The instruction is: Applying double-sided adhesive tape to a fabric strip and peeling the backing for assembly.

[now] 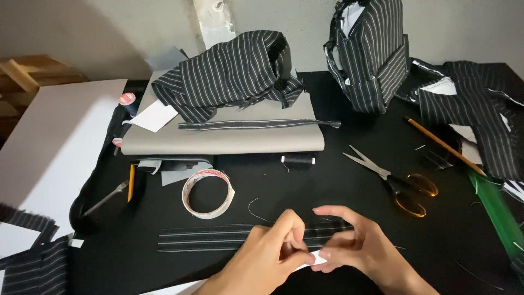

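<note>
A long strip of black pinstriped fabric [207,238] lies flat on the black table near the front edge. My left hand [270,254] and my right hand [357,248] meet over its right end. Between their fingertips they pinch a small white piece [318,258], which looks like tape or paper. A roll of double-sided tape [208,193] lies just behind the strip, to the left of my hands.
Scissors with amber handles [398,183], a black thread spool [298,160], a pencil [445,146] and a green ruler [499,216] lie to the right. A grey fabric roll [224,139] carries striped cloth. A striped bag [368,52] stands at the back. White board [49,147] lies left.
</note>
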